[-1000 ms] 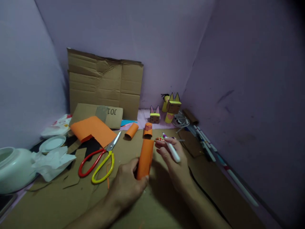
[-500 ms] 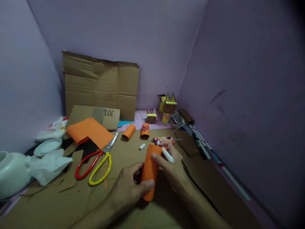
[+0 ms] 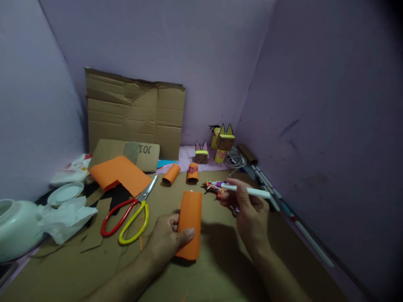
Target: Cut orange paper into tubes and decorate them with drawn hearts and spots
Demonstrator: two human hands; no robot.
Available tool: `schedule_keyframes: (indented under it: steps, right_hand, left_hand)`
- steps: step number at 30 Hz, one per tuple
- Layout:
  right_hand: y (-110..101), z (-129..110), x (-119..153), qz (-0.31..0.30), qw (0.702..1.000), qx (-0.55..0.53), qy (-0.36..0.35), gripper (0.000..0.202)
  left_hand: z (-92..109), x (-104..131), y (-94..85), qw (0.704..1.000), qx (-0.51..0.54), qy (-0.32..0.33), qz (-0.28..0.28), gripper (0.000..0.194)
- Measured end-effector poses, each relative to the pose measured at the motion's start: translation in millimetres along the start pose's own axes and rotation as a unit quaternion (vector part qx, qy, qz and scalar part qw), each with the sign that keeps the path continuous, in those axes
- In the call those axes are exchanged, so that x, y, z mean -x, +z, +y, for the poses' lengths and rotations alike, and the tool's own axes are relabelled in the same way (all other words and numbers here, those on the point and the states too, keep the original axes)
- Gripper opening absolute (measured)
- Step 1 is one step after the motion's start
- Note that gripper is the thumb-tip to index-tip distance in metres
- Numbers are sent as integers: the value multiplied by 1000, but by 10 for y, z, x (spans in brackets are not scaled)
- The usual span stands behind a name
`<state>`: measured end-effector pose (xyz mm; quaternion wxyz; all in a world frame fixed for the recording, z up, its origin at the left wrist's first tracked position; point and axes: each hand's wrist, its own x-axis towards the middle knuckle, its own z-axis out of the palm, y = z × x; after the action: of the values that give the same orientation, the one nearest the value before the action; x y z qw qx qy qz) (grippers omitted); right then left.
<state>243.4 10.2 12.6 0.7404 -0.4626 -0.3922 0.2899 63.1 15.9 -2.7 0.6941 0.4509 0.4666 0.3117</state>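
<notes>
My left hand (image 3: 165, 241) grips an orange paper tube (image 3: 191, 214), its thumb lying across the lower part. The tube stands tilted above the cardboard, with a plain side towards me. In my right hand (image 3: 253, 218) is a white marker (image 3: 258, 193), held between thumb and fingers to the right of the tube. Its purple uncapped end points left, apart from the paper. Behind that tip lies a colourful patterned item (image 3: 210, 187), partly hidden by the hand. Two short orange tubes, a bare one (image 3: 171, 174) and one with a heart (image 3: 192, 173), rest farther back.
Scissors (image 3: 134, 218) with red and yellow handles lie left, beside folded orange paper (image 3: 121, 172). Cardboard sheets (image 3: 135, 113) lean on the back wall. Cat-eared paper figures (image 3: 226, 141) stand at the back. Several markers (image 3: 310, 241) line the right wall; a white jar (image 3: 19, 230) is at left.
My right hand has moved off the tube to the right, and the marker has swung to point left. My left hand keeps the tube, now turned more upright.
</notes>
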Motion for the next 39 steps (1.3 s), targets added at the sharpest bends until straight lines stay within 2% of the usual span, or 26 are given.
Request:
schedule_keyframes:
  steps: [4, 11, 17, 23, 27, 33, 39]
  right_hand:
    - [5, -21, 77, -36, 994, 50, -94, 27]
    - [17, 61, 142, -87, 976, 121, -155, 16]
    - [-14, 108, 131, -103, 971, 145, -158, 15]
    - [20, 63, 136, -89, 973, 153, -150, 18]
    - [24, 58, 136, -70, 974, 155, -147, 17]
    - [-8, 125, 128, -86, 971, 170, -142, 19]
    - [15, 101, 126, -95, 972, 168, -131, 19]
  left_hand:
    - [12, 6, 6, 1000, 0, -1, 8, 42]
    - [-5, -2, 11, 1000, 7, -8, 5, 42]
    - [3, -1, 16, 1000, 6, -3, 9, 41]
    - [15, 6, 22, 1000, 6, -7, 14, 43]
    - [-38, -23, 3, 1000, 7, -1, 12, 44]
    - [-131, -84, -42, 1000, 2, 12, 10, 44]
    - [12, 3, 21, 1000, -7, 6, 18, 37]
